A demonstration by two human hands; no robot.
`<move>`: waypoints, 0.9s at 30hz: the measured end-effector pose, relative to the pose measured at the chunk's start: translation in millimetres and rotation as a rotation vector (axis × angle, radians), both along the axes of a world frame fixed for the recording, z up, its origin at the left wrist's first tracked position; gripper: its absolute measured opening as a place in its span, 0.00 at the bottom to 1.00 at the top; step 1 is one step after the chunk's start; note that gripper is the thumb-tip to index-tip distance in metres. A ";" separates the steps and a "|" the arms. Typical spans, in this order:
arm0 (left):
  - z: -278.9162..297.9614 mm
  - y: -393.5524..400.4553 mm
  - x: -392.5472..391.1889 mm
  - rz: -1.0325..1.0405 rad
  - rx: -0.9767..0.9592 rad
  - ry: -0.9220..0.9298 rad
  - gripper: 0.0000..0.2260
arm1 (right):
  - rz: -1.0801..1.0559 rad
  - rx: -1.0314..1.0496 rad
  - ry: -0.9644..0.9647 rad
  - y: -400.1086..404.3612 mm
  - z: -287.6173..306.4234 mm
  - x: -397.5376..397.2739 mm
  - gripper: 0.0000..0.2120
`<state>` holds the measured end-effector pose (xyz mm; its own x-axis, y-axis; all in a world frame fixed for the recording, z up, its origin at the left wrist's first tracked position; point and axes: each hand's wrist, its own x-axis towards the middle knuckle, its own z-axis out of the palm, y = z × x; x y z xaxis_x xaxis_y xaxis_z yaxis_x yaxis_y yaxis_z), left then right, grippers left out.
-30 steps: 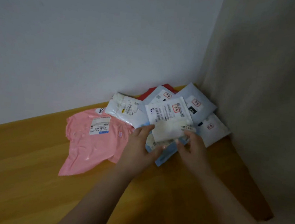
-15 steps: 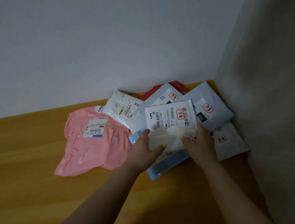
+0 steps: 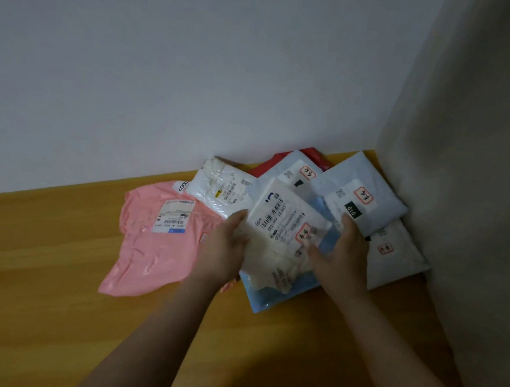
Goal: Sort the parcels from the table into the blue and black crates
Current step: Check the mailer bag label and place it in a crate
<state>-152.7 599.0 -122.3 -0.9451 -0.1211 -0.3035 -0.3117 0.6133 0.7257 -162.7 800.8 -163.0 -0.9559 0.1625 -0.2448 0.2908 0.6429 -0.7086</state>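
A heap of parcels lies in the table's back right corner. My left hand (image 3: 228, 249) and my right hand (image 3: 342, 256) grip the two sides of a white parcel (image 3: 284, 229) with a barcode label, tilted above a blue parcel (image 3: 273, 298). A pink parcel (image 3: 152, 246) lies flat to the left. Behind it sits a white wrapped parcel (image 3: 220, 187). Grey parcels (image 3: 366, 196) and a red parcel (image 3: 268, 167) lie against the wall. Neither crate is in view.
The wooden table (image 3: 42, 283) stretches left and toward me. A white wall (image 3: 196, 66) runs behind the heap, and a beige wall or curtain (image 3: 477, 180) closes the right side.
Both hands have turned the white parcel clockwise, so its label now slants. More of the blue parcel shows under it. The view has shifted slightly.
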 end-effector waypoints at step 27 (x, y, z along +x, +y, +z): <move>69.6 -315.6 359.6 0.680 0.288 0.449 0.28 | 0.396 -0.599 0.205 -338.6 95.7 251.0 0.07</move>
<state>206.8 283.4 -52.7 -0.7333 -0.6795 -0.0246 -0.1905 0.1706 0.9668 88.3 462.3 -67.3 -0.9510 -0.3090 0.0064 -0.0581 0.1584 -0.9857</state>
